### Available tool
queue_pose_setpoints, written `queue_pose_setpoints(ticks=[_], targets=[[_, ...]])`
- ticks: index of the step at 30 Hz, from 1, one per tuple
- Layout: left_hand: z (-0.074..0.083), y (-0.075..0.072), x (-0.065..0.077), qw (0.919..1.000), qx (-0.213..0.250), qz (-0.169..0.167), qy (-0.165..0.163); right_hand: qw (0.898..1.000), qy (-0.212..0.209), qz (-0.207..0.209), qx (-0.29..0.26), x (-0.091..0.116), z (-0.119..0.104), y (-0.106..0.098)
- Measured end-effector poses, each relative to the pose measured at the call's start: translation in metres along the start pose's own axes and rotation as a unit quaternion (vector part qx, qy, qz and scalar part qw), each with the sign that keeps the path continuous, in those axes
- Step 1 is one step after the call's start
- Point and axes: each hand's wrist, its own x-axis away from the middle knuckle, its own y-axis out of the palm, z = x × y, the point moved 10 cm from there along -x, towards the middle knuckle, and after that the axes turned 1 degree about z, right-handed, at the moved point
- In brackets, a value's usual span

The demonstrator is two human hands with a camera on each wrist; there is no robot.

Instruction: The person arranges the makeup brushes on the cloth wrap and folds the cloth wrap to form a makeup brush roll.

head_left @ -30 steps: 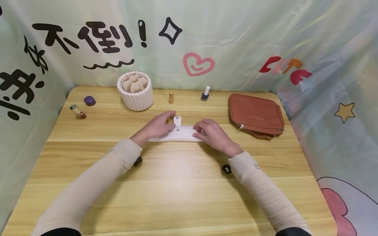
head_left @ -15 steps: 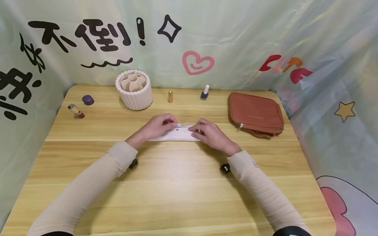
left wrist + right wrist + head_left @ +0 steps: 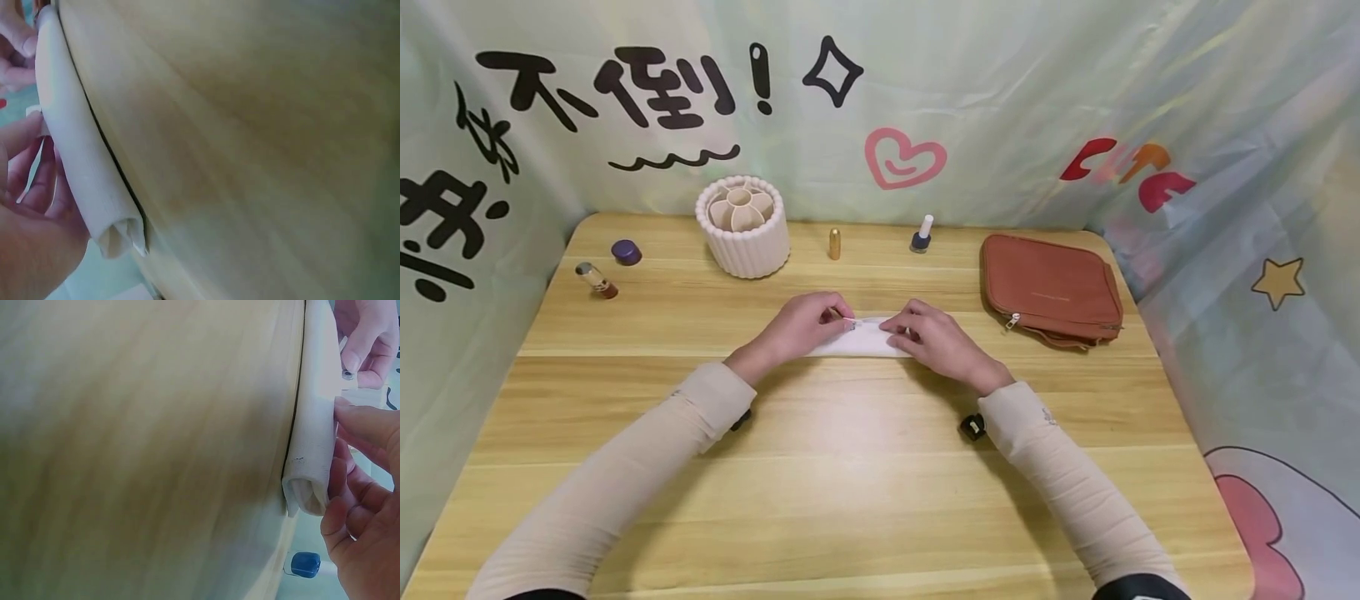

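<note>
A rolled-up white case [image 3: 867,342] with a snap-button tab lies across the middle of the wooden table. At its far edge, my left hand [image 3: 801,325] pinches the small tab [image 3: 34,111] between thumb and fingers. A metal snap [image 3: 347,374] shows under that thumb in the right wrist view. My right hand [image 3: 934,337] grips the roll further right, thumb on top and fingers behind it. The roll's open end [image 3: 119,234] shows its inner layers in the left wrist view. Most of the tab is hidden by the left fingers.
Behind the hands stand a ribbed white round holder [image 3: 747,242], a gold tube [image 3: 835,245] and a dark nail polish bottle [image 3: 921,237]. A brown zip bag [image 3: 1048,287] lies at right. A purple lid [image 3: 626,252] and a small bottle [image 3: 597,281] lie at left.
The tab stood up behind the roll; the left hand has pinched it and folded it forward over the roll's snap. The right hand has kept its hold, shifting slightly left.
</note>
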Motion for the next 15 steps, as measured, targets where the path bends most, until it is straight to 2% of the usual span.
queue_pose_setpoints(ticks=[4,8,12,15], targets=[[0.005,0.001,0.001,0.9987,-0.049,0.008,0.013,1.000,-0.002,0.001,-0.002,0.000,0.000,0.000],[0.012,0.001,0.004,0.9933,-0.103,0.015,0.050,1.000,-0.002,0.000,-0.006,0.000,-0.001,0.000],[0.020,0.000,0.009,0.9828,-0.148,0.023,0.108,1.000,-0.002,0.001,-0.005,0.001,0.000,0.000],[0.028,0.000,0.014,0.9694,-0.182,0.025,0.162,1.000,-0.001,0.001,-0.004,0.000,0.000,0.000]])
